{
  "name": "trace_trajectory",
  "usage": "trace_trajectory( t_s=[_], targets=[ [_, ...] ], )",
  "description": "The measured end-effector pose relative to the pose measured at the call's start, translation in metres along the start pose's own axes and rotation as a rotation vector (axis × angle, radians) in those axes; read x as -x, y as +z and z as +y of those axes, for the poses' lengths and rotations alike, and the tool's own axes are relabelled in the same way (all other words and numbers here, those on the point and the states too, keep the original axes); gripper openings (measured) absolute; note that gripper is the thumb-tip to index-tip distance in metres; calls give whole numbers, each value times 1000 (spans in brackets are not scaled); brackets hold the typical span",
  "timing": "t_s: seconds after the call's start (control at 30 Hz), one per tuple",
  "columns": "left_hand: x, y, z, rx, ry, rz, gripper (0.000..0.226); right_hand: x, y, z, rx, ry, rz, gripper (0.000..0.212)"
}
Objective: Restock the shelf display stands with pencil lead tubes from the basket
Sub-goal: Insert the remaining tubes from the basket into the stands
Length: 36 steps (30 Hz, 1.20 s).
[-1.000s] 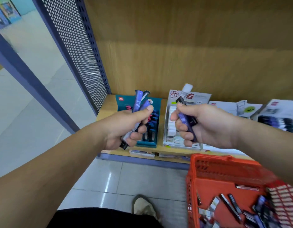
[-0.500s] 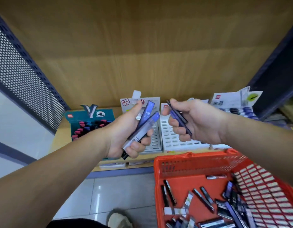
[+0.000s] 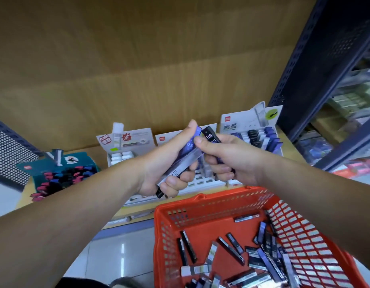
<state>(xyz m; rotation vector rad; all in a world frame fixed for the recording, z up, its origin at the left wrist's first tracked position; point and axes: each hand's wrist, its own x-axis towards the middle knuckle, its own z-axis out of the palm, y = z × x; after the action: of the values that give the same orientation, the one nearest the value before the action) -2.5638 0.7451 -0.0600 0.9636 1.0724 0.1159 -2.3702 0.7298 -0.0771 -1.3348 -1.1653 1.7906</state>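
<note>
Where the wooden shelf board (image 3: pixel 25 197) begins at the far left, a dark perforated metal panel (image 3: pixel 11 161) closes off the bay, and pale floor shows past it. Just right of the panel a teal display box (image 3: pixel 55 163) sits on the board, packed with pink, blue and black caps. Behind everything rises a wood-grain back wall (image 3: pixel 159 96), beneath a wooden board overhead. Next along stands a white display stand (image 3: pixel 134 140) with a printed header card and white pieces in its slots.

The left hand (image 3: pixel 157 169) hangs in front of the shelf, its fingers curled round two pencil lead tubes (image 3: pixel 185 161), one blue and marked 05, one clear with a black cap at its low end. The right hand (image 3: pixel 236 161) is close against it, thumb and fingers pinching a black tube (image 3: pixel 211 137) marked HB, its top tilted up and to the left. Behind both hands lies a second white stand (image 3: pixel 202 181), its slot grid showing.

Further right a third stand (image 3: pixel 240 121) holds rows of blue, black and white tubes beneath a grey card. A dark blue perforated upright (image 3: pixel 317 65) ends the bay, with blurred stocked shelves (image 3: pixel 352 96) beyond.

Below the shelf edge, glossy pale floor tiles (image 3: pixel 117 256) show, and to their right a red plastic basket (image 3: pixel 211 204) holds many loose tubes (image 3: pixel 263 260) scattered across its bottom.
</note>
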Motion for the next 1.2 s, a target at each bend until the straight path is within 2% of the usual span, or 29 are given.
trace_trajectory(
  t_s=[0.1,0.17,0.23,0.37,0.5,0.57,0.63,0.77,0.87,1.03,1.13,1.2],
  targets=[
    [-12,25,8,-59,8,-75,71,13,-16,-3,-40,-37,20,30],
    [-19,36,8,-103,-2,-123,66,19,-26,-3,-37,-70,6,57],
    [-24,41,6,-163,1,-172,53,24,-35,-1,1,-95,-3,67],
    [-27,44,4,-305,19,-181,28,28,-44,9,6,-112,31,41],
    [-29,37,0,-447,-16,-98,41,33,-55,15,-1,-115,145,26],
    [-25,34,0,-528,-12,-21,31,38,-62,16,-1,-96,231,27],
    [-20,32,0,-481,39,81,21,47,-67,13,13,-71,270,27],
    [-12,34,4,-234,229,242,18,67,-60,4,102,-51,239,29],
    [-10,49,9,-143,314,158,33,77,-47,-7,128,-71,210,32],
    [-15,65,18,-153,353,87,22,76,-54,-18,77,-102,199,36],
    [-26,66,23,-95,345,94,30,64,-70,-18,80,-104,174,50],
    [-38,71,25,-89,340,107,28,55,-81,-16,79,-115,168,48]
  ],
)
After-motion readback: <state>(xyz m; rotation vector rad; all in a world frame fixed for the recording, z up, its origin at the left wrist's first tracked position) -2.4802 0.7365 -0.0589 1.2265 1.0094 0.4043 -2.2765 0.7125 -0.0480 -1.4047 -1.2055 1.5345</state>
